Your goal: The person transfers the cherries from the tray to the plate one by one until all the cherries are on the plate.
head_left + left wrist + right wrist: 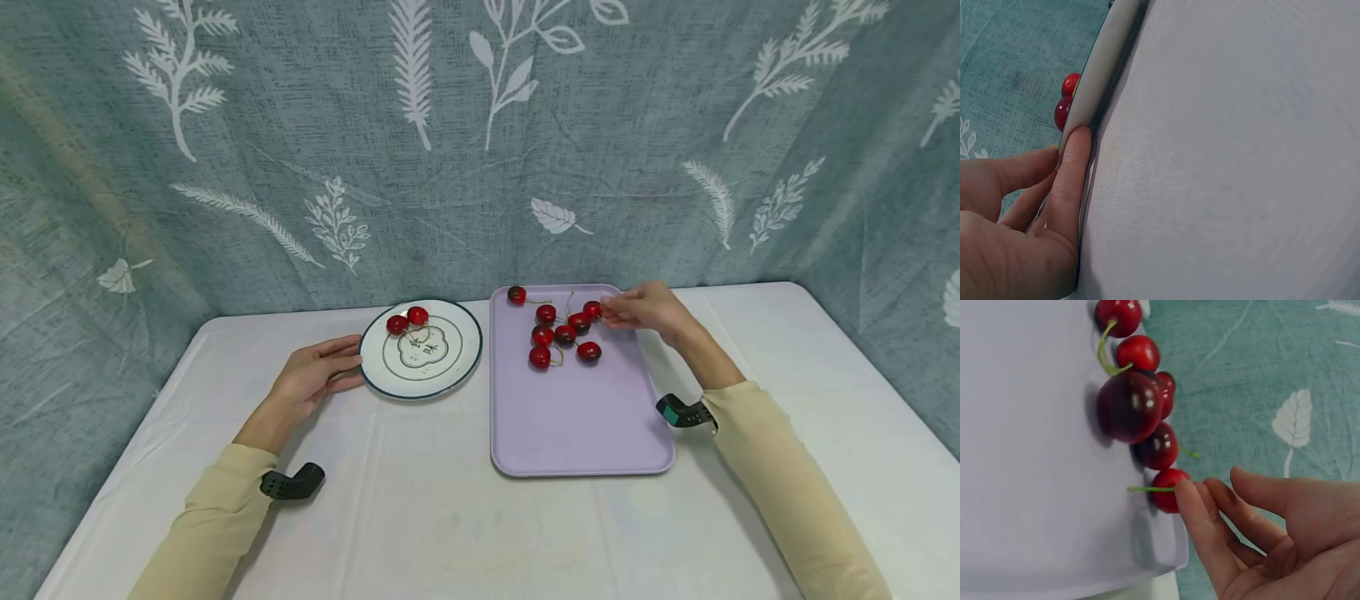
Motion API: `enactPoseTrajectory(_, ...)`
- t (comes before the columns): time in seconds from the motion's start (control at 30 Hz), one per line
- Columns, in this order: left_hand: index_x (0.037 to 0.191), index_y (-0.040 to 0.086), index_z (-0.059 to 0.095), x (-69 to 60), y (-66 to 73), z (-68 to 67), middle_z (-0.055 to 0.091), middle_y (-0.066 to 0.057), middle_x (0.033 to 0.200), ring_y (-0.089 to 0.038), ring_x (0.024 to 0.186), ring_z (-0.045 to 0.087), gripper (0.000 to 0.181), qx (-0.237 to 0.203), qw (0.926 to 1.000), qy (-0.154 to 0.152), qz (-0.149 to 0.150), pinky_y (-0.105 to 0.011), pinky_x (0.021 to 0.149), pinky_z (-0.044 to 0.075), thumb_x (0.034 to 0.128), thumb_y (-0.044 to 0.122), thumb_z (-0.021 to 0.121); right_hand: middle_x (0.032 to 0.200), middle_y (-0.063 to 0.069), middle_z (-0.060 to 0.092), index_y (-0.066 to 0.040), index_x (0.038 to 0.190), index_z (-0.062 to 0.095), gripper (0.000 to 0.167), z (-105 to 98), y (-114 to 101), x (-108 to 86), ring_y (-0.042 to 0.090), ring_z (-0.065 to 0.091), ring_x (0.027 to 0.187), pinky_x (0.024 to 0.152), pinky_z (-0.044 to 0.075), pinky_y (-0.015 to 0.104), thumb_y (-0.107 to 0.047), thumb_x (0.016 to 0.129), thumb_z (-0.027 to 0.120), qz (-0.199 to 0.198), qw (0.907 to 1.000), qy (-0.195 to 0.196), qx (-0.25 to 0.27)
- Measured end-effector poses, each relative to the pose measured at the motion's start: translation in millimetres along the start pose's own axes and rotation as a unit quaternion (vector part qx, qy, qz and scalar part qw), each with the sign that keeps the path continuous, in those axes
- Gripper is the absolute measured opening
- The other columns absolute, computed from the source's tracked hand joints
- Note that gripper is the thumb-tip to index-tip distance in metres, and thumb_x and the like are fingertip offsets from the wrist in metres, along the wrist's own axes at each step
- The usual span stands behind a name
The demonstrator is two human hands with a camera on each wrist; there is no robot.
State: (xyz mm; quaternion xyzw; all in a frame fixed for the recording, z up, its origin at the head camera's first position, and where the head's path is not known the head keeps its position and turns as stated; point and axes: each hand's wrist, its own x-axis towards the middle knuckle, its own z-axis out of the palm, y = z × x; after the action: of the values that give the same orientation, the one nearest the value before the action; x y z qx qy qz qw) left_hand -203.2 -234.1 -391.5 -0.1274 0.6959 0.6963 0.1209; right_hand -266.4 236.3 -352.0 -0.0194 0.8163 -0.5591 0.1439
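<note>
My left hand [318, 375] holds the left rim of a white plate [382, 379] with a dark blue edge. In the left wrist view, the fingers lie along the plate's side and underside, with the thumb at the top edge. Two red cherries [407, 321] with stems lie on the plate. My right hand [645, 310] is at the top right corner of a lilac tray [577, 425]. Its index fingertip meets a red cherry [1167, 492], while the thumb stands apart from it. Several other cherries [565, 335] are clustered in the tray's far half.
A white cloth [420, 517] covers the table under the plate and tray. Behind the table hangs a green curtain [450, 208] with white leaf prints. The tray stands just right of the plate, with a narrow gap between them.
</note>
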Motion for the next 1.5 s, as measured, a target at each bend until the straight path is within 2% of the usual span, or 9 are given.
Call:
enactPoseTrajectory(0.1, 0.152, 0.003, 0.033, -0.8, -0.4, -0.3, 0.034, -0.022, 0.152, -0.005, 0.084, 0.069, 0.060, -0.004, 1.0000, 0.001, -0.002, -0.028, 0.087, 0.059, 0.0970, -0.002, 0.056, 0.098, 0.020, 0.072, 0.021, 0.122, 0.056, 0.038, 1, 3, 0.9, 0.005, 0.069, 0.074, 0.081, 0.061, 0.029, -0.010, 0.100, 0.057, -0.003, 0.9999, 0.008, -0.015)
enactPoseTrajectory(0.2, 0.152, 0.003, 0.032, -1.4, -0.7, -0.7, 0.033, -0.022, 0.152, -0.005, 0.084, 0.069, 0.060, -0.006, 1.0000, 0.002, -0.002, -0.027, 0.087, 0.059, 0.0971, -0.003, 0.055, 0.099, 0.021, 0.072, 0.021, 0.120, 0.058, 0.037, 2, 7, 1.7, 0.006, 0.069, 0.073, 0.079, 0.062, 0.028, -0.009, 0.098, 0.059, -0.009, 0.9996, 0.014, -0.025)
enactPoseTrajectory(0.4, 0.152, 0.003, 0.033, -1.9, -0.6, -0.3, 0.033, -0.022, 0.152, -0.004, 0.084, 0.068, 0.060, -0.004, 1.0000, 0.003, -0.003, -0.027, 0.087, 0.059, 0.0972, -0.003, 0.055, 0.085, 0.013, 0.074, 0.022, 0.114, 0.061, 0.040, 5, 11, 2.8, 0.007, 0.069, 0.069, 0.072, 0.063, 0.026, -0.014, 0.096, 0.064, 0.001, 0.9988, 0.020, -0.044)
enactPoseTrajectory(0.6, 0.152, 0.002, 0.033, -1.9, -0.3, 0.4, 0.034, -0.023, 0.152, -0.004, 0.084, 0.068, 0.059, 0.003, 1.0000, 0.006, 0.003, -0.027, 0.087, 0.059, 0.0971, -0.002, 0.055, 0.076, 0.009, 0.072, 0.021, 0.111, 0.062, 0.040, 9, 6, 2.3, 0.009, 0.069, 0.064, 0.069, 0.063, 0.027, -0.015, 0.097, 0.064, 0.027, 0.9980, 0.016, -0.055)
enactPoseTrajectory(0.9, 0.151, 0.003, 0.034, -2.8, 0.4, 1.3, 0.034, -0.023, 0.152, -0.003, 0.083, 0.068, 0.058, 0.006, 0.9999, 0.013, 0.000, -0.027, 0.086, 0.059, 0.0974, -0.002, 0.055, 0.067, 0.003, 0.069, 0.018, 0.104, 0.068, 0.031, 13, 5, 4.2, 0.007, 0.066, 0.057, 0.060, 0.061, 0.022, -0.011, 0.093, 0.067, 0.041, 0.9969, -0.006, -0.067)
enactPoseTrajectory(1.17, 0.151, 0.002, 0.034, -2.9, 1.2, 2.3, 0.035, -0.023, 0.152, -0.003, 0.083, 0.068, 0.058, 0.009, 0.9999, 0.014, 0.001, -0.027, 0.086, 0.059, 0.0974, -0.002, 0.055, 0.074, 0.005, 0.072, 0.020, 0.112, 0.063, 0.032, 11, 6, 3.9, 0.007, 0.067, 0.060, 0.062, 0.061, 0.021, -0.007, 0.094, 0.065, 0.038, 0.9978, -0.004, -0.054)
enactPoseTrajectory(1.3, 0.151, 0.001, 0.035, -2.9, 1.8, 2.6, 0.036, -0.023, 0.151, -0.003, 0.083, 0.068, 0.057, 0.011, 0.9998, 0.014, 0.004, -0.026, 0.086, 0.059, 0.0973, -0.003, 0.055, 0.074, 0.005, 0.072, 0.021, 0.113, 0.062, 0.033, 9, 4, 3.4, 0.006, 0.067, 0.059, 0.064, 0.062, 0.021, -0.006, 0.095, 0.065, 0.033, 0.9980, 0.009, -0.054)
enactPoseTrajectory(1.5, 0.151, 0.000, 0.034, -3.6, 2.2, 3.0, 0.035, -0.024, 0.151, -0.004, 0.083, 0.068, 0.058, 0.007, 0.9999, 0.010, 0.005, -0.026, 0.085, 0.059, 0.0971, -0.003, 0.055, 0.071, 0.000, 0.071, 0.018, 0.114, 0.063, 0.034, 7, 1, 5.1, 0.003, 0.067, 0.061, 0.068, 0.062, 0.021, -0.010, 0.095, 0.066, 0.027, 0.9969, 0.038, -0.063)
